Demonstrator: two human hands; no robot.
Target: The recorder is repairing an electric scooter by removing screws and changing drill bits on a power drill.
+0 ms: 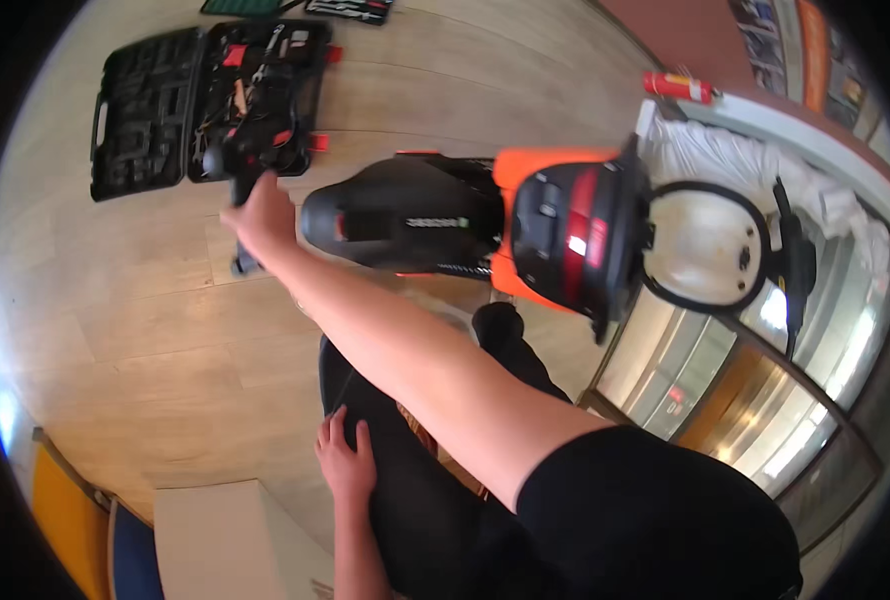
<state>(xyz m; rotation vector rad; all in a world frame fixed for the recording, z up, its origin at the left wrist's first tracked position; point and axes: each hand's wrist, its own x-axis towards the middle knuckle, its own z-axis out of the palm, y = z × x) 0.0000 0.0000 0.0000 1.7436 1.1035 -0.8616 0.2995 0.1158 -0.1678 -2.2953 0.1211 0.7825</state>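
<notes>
step, apparently: tool handling. right hand [265,222] closes around black tool [242,185]; left hand [349,462] empty, fingers loosely spread. next move presumably requires firm grip.

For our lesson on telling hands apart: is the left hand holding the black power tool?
No, the right hand grips the black power tool, while the left hand is down at the person's dark-clothed leg.

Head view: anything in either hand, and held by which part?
Right hand: black pistol-grip power tool, held by its handle. Left hand: nothing visible in it, resting by the thigh.
</notes>
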